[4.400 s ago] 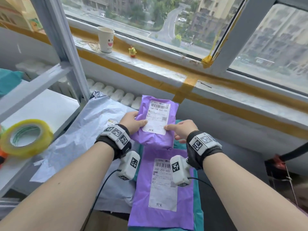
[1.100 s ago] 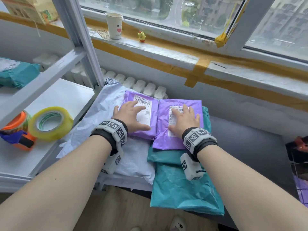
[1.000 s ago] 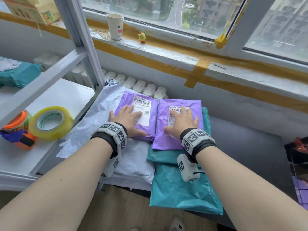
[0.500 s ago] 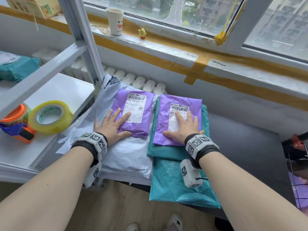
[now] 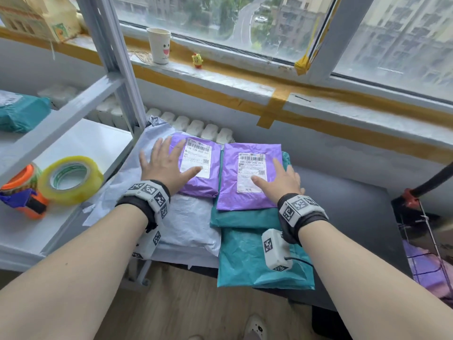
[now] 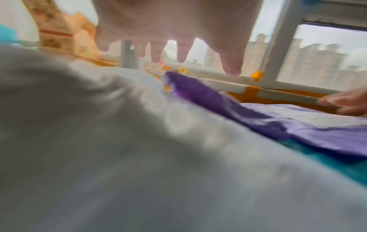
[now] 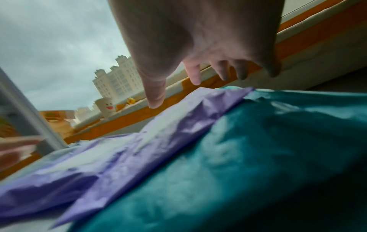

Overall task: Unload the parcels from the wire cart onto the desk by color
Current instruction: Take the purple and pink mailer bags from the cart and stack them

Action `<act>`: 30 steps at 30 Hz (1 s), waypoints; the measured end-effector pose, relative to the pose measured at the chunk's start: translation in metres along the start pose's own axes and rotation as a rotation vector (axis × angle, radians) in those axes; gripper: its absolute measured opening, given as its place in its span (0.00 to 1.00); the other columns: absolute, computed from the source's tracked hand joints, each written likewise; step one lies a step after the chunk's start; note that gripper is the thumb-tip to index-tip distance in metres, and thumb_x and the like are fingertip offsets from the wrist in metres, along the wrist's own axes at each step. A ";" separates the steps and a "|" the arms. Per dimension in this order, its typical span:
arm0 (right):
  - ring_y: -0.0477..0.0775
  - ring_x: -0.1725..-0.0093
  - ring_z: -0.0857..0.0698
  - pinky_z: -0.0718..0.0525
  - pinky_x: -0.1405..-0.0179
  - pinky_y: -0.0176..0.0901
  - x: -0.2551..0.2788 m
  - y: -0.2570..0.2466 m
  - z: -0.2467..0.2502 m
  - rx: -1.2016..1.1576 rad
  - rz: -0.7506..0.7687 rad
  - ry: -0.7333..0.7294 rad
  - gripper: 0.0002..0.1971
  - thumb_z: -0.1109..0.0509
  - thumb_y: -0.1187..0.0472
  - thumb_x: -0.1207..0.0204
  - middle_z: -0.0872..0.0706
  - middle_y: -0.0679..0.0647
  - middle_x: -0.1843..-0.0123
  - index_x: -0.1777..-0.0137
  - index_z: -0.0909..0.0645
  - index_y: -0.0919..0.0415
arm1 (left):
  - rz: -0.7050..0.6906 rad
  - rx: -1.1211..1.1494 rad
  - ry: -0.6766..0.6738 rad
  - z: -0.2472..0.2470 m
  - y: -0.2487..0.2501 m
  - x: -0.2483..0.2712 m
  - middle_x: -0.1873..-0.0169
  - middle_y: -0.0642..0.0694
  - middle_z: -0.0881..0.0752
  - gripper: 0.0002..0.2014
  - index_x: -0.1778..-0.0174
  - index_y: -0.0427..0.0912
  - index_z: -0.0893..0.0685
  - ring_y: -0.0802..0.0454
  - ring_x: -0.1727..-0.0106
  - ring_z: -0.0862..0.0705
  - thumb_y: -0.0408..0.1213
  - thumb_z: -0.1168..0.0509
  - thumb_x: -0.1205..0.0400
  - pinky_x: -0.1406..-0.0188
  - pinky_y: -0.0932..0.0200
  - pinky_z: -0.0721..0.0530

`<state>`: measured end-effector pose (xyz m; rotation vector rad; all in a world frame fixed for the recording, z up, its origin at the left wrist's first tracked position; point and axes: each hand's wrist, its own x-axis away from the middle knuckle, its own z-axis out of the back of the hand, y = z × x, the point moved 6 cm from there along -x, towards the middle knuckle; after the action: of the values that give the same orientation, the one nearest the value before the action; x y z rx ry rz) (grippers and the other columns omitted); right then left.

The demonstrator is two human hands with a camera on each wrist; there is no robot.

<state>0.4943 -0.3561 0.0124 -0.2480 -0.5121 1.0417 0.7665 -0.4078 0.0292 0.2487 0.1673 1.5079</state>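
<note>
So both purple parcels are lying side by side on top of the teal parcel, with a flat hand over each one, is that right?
Not quite. In the head view only the right purple parcel lies on the teal parcel; the left purple parcel lies on the grey-white parcel. The left hand and right hand are flat over them.

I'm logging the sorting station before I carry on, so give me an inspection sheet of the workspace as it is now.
Surface: dark desk under the window, mostly covered on its left side.
Job's things: small purple parcel lies on a grey-white parcel; larger purple parcel lies on teal parcels; wire cart at the right edge with something purple inside.
Clutter: yellow tape roll and orange tape dispenser on the white shelf.
Hands: left hand flat, fingers spread, over the small purple parcel; right hand flat on the larger one.
Cables: black lead from the right wrist camera.
Surroundings: paper cup and yellow figurine on the windowsill.
</note>
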 end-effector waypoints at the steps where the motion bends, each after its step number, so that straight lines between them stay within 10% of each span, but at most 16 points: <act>1: 0.59 0.16 0.51 0.48 0.21 0.67 0.005 -0.005 0.005 0.015 0.033 0.011 0.39 0.35 0.34 0.27 0.48 0.53 0.15 0.18 0.46 0.41 | -0.071 0.008 -0.007 0.002 0.021 -0.002 0.17 0.48 0.47 0.36 0.19 0.57 0.42 0.50 0.17 0.51 0.63 0.41 0.23 0.20 0.38 0.52; 14: 0.57 0.27 0.27 0.30 0.27 0.48 0.091 0.134 0.123 -0.019 -0.056 0.160 0.19 0.34 0.56 0.24 0.21 0.51 0.28 0.32 0.21 0.48 | -0.685 0.021 -0.280 -0.023 0.300 0.085 0.26 0.49 0.28 0.23 0.28 0.53 0.25 0.48 0.25 0.30 0.48 0.36 0.20 0.27 0.50 0.30; 26: 0.53 0.41 0.16 0.27 0.49 0.32 0.162 0.439 0.219 -0.273 -0.354 0.284 0.10 0.33 0.63 0.25 0.11 0.52 0.46 0.49 0.12 0.53 | -0.881 0.039 -0.433 -0.123 0.544 0.220 0.36 0.47 0.21 0.16 0.37 0.53 0.19 0.45 0.32 0.24 0.47 0.35 0.21 0.34 0.51 0.25; 30: 0.56 0.42 0.16 0.23 0.43 0.36 0.163 0.576 0.237 -0.308 -0.470 0.279 0.09 0.32 0.63 0.25 0.11 0.53 0.46 0.52 0.12 0.52 | -0.803 0.103 -0.506 -0.188 0.629 0.255 0.40 0.46 0.17 0.15 0.39 0.50 0.16 0.44 0.38 0.19 0.43 0.35 0.22 0.37 0.54 0.22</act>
<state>0.0019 0.0581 0.0137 -0.5105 -0.4465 0.4584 0.1263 -0.1141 0.0264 0.5606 -0.0636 0.6112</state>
